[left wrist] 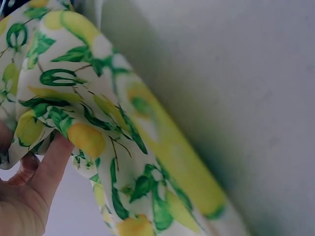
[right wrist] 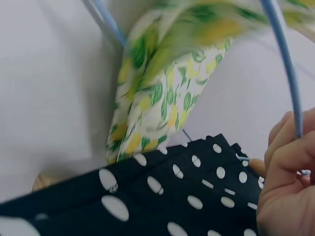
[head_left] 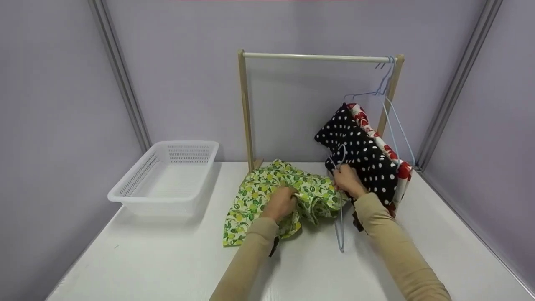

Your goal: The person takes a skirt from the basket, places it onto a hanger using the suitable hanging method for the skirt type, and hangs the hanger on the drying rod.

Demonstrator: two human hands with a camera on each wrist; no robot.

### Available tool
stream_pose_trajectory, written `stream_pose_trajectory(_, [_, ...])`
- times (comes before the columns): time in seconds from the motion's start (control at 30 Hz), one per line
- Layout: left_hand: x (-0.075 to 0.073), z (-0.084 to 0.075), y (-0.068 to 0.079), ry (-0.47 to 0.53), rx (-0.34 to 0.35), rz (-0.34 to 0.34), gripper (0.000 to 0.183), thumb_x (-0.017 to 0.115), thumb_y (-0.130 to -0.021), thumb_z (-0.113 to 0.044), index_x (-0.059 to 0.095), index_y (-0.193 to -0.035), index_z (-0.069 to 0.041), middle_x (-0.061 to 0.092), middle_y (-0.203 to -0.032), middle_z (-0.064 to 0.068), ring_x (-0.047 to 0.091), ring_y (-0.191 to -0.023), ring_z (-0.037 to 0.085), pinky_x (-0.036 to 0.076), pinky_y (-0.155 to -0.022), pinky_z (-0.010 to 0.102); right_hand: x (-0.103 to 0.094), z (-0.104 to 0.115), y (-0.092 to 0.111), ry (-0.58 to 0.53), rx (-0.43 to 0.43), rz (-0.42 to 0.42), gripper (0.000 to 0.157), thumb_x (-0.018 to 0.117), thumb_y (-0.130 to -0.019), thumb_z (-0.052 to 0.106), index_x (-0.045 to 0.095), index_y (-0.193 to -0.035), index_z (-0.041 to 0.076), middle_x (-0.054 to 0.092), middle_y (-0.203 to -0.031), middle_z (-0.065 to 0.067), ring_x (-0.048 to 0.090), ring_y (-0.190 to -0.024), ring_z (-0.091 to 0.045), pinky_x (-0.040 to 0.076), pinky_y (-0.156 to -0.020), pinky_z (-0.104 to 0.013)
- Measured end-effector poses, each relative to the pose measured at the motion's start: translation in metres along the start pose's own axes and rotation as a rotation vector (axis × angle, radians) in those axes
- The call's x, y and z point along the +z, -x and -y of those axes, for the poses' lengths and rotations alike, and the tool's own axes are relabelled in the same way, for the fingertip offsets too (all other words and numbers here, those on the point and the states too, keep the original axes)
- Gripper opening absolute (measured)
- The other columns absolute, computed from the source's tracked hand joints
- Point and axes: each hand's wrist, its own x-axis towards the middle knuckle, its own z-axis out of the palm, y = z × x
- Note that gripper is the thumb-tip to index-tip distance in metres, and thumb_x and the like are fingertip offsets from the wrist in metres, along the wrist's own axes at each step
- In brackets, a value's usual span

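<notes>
A garment with a lemon print (head_left: 250, 200) in green and yellow lies bunched over the table. My left hand (head_left: 281, 204) grips its gathered edge; in the left wrist view the fingers (left wrist: 55, 167) go in under the fabric. To the right, my right hand (head_left: 347, 180) holds a light blue wire hanger (head_left: 341, 240) near its hook. The hanger stands upright, and its lower corner points toward me. Part of the hanger is hidden by the lemon cloth. In the right wrist view the fingers curl around the blue wire (right wrist: 285, 64).
Behind my right hand, a black polka-dot garment (head_left: 368, 163) and a red-and-white floral one (head_left: 403, 175) hang on blue hangers at the right end of the clothes rack (head_left: 317, 57). A white plastic basket (head_left: 163, 200) stands at the left of the white table (head_left: 167, 259).
</notes>
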Motion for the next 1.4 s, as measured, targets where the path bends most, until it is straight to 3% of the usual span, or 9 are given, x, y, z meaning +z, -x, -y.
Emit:
stream_pose_trajectory(0.13, [0.006,-0.008,-0.001,-0.031,0.005,0.033,0.024,0.049,-0.099,-0.009,0.071,-0.091,-0.009,0.061,-0.074,0.002,0.048,-0.062,0.012,0.039,-0.056,0.026,0.010,0.006,0.003,-0.095,0.006,0.018,0.028,0.033,-0.106,0.013,0.051,-0.086,0.002,0.060,-0.074,-0.016,0.056,-0.052,-0.017,0.046,-0.047,-0.028])
stream_pose_trajectory(0.3, [0.010,-0.018,-0.001,-0.030,-0.083,0.090,0.024,0.047,-0.100,-0.022,0.068,-0.091,-0.013,0.062,-0.079,0.004,0.052,-0.066,0.015,0.043,-0.060,0.030,0.022,0.011,0.006,-0.187,0.051,0.024,0.027,0.030,-0.106,0.013,0.042,-0.082,0.007,0.058,-0.075,-0.016,0.053,-0.051,-0.016,0.044,-0.047,-0.029])
stream_pose_trajectory(0.5, [0.017,-0.026,0.004,-0.193,-0.095,0.244,0.024,0.051,-0.099,-0.026,0.066,-0.112,-0.014,0.060,-0.128,0.017,0.061,-0.087,0.023,0.047,-0.069,0.036,0.021,0.016,0.006,-0.225,0.097,0.027,0.024,0.029,-0.107,0.016,0.044,-0.093,0.004,0.058,-0.075,-0.012,0.050,-0.050,-0.014,0.041,-0.046,-0.028])
stream_pose_trajectory(0.67, [0.025,-0.036,0.011,-0.368,-0.104,0.388,0.040,0.048,-0.103,-0.034,0.053,-0.141,-0.023,0.045,-0.148,0.018,0.055,-0.125,0.032,0.051,-0.095,0.043,0.019,0.018,0.008,-0.248,0.105,0.052,0.025,0.028,-0.107,0.016,0.043,-0.093,0.003,0.058,-0.074,-0.011,0.048,-0.049,-0.012,0.040,-0.045,-0.026])
stream_pose_trajectory(0.8, [0.026,-0.041,0.012,-0.335,-0.102,0.404,0.052,0.052,-0.100,-0.035,0.038,-0.150,-0.035,0.042,-0.149,0.015,0.051,-0.129,0.033,0.051,-0.097,0.045,0.024,0.020,0.008,-0.224,0.131,0.059,0.025,0.030,-0.107,0.018,0.046,-0.101,0.000,0.063,-0.079,-0.016,0.053,-0.050,-0.013,0.042,-0.044,-0.024])
stream_pose_trajectory(0.97, [0.021,-0.040,0.009,-0.184,-0.008,0.459,0.062,0.061,-0.089,-0.022,0.044,-0.144,-0.046,0.046,-0.146,0.007,0.054,-0.119,0.023,0.051,-0.085,0.037,0.026,0.020,0.007,-0.203,0.130,0.055,0.028,0.033,-0.107,0.017,0.047,-0.107,-0.006,0.065,-0.082,-0.019,0.053,-0.048,-0.012,0.043,-0.045,-0.024])
stream_pose_trajectory(1.07, [0.022,-0.041,0.007,-0.141,0.028,0.466,0.047,0.061,-0.092,-0.026,0.055,-0.137,-0.041,0.054,-0.141,-0.002,0.056,-0.121,0.017,0.050,-0.093,0.033,0.025,0.017,0.007,-0.197,0.115,0.064,0.028,0.032,-0.107,0.018,0.046,-0.105,-0.007,0.063,-0.074,-0.012,0.049,-0.046,-0.011,0.039,-0.043,-0.024])
stream_pose_trajectory(1.17, [0.026,-0.045,0.006,-0.158,0.042,0.416,0.036,0.063,-0.095,-0.033,0.063,-0.131,-0.033,0.063,-0.131,-0.007,0.060,-0.119,0.015,0.051,-0.096,0.031,0.024,0.017,0.008,-0.195,0.094,0.077,0.029,0.033,-0.107,0.019,0.048,-0.100,-0.004,0.060,-0.068,-0.008,0.048,-0.046,-0.011,0.038,-0.043,-0.024])
stream_pose_trajectory(1.4, [0.035,-0.063,0.007,-0.299,0.024,0.342,0.014,0.066,-0.094,-0.030,0.069,-0.105,-0.022,0.069,-0.097,0.000,0.062,-0.082,0.016,0.052,-0.069,0.031,0.023,0.024,0.012,-0.177,0.043,0.100,0.027,0.033,-0.107,0.021,0.047,-0.109,-0.002,0.063,-0.079,-0.016,0.050,-0.048,-0.013,0.043,-0.044,-0.026])
